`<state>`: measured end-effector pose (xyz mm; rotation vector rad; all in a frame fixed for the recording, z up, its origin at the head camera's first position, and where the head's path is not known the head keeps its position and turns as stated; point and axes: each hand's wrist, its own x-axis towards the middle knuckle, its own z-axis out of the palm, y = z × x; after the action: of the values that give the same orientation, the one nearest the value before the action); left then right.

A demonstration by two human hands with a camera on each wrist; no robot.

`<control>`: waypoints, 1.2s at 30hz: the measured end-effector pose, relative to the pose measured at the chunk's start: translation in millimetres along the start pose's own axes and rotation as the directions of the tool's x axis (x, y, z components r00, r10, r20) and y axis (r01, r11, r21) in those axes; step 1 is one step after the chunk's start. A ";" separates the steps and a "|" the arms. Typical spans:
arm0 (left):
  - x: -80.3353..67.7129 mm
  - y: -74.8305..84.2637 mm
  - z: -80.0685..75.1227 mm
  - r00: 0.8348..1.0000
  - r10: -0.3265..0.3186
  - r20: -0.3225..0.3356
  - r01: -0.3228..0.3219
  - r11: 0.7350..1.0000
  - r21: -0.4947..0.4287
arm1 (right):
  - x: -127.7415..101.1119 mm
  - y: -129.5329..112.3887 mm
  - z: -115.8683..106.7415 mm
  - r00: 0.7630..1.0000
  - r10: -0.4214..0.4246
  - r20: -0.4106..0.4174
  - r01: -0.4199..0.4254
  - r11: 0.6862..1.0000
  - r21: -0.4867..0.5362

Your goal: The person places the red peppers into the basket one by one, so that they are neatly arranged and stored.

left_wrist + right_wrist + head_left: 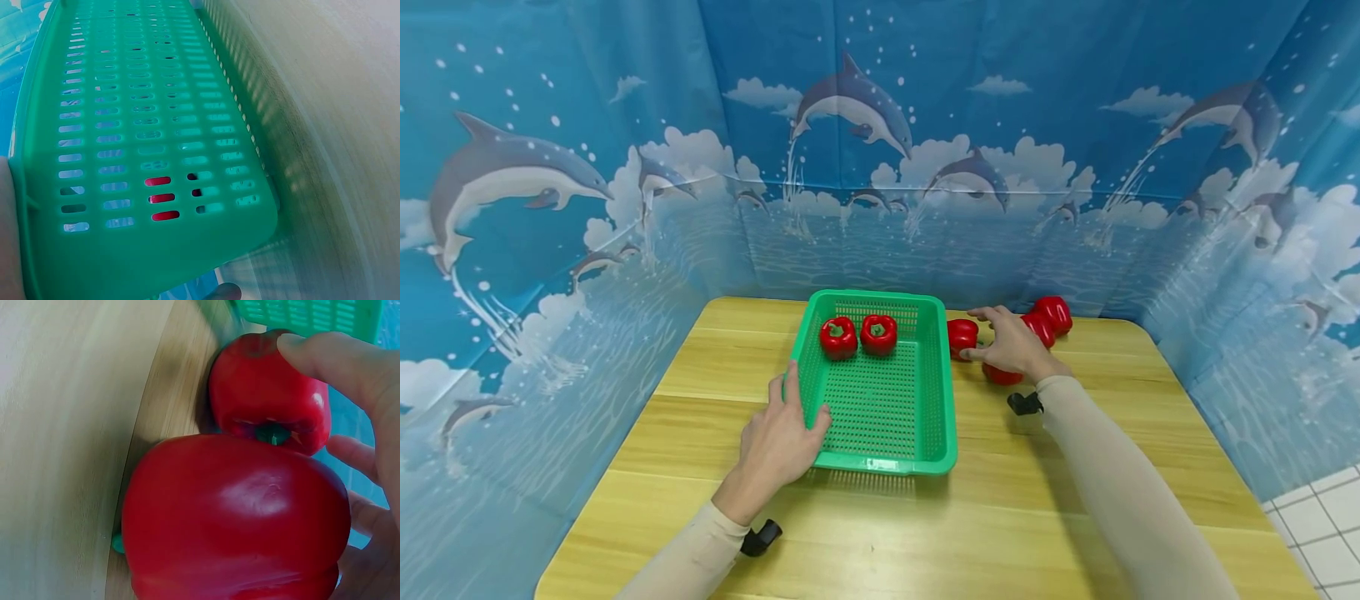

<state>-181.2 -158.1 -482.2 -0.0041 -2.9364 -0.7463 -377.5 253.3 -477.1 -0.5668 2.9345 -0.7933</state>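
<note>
Two red bell peppers (878, 334) sit upright near the back of a green plastic basket (880, 463). My left hand (781, 437) holds the basket's left rim, thumb over the inside and fingers along the outside. In the left wrist view, the slotted basket wall (144, 250) fills much of the picture. Right of the basket, my right hand (1011, 342) has thumb and fingers spread about a red bell pepper (265, 387), whose green stem faces the hand. Closer to the right wrist camera lies another bell pepper (237, 512), partly under the hand in the head view.
More red bell peppers (1054, 315) lie behind and right of my right hand. The wooden table (880, 542) runs back to a blue dolphin-print curtain (865, 225), which also hangs along the left and right. White tiles (1326, 533) show at the lower right.
</note>
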 end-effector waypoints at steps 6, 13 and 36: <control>0.0 -0.5 0.2 1.000 0.002 0.000 -0.002 1.000 0.005 | 3.4 1.2 0.0 0.999 0.028 0.028 -0.027 0.999 -0.032; 0.3 -0.5 0.0 1.000 0.000 -0.005 0.000 1.000 0.006 | 8.8 0.8 2.2 0.997 0.054 0.046 -0.052 0.998 -0.026; 1.1 -0.5 1.1 1.000 -0.001 -0.008 0.001 1.000 0.001 | 13.6 4.0 9.4 0.996 0.088 0.008 -0.088 0.996 -0.013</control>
<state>-182.4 -158.1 -483.3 -0.0003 -2.9296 -0.7433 -390.2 247.1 -486.6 -0.4366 2.9357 -0.7611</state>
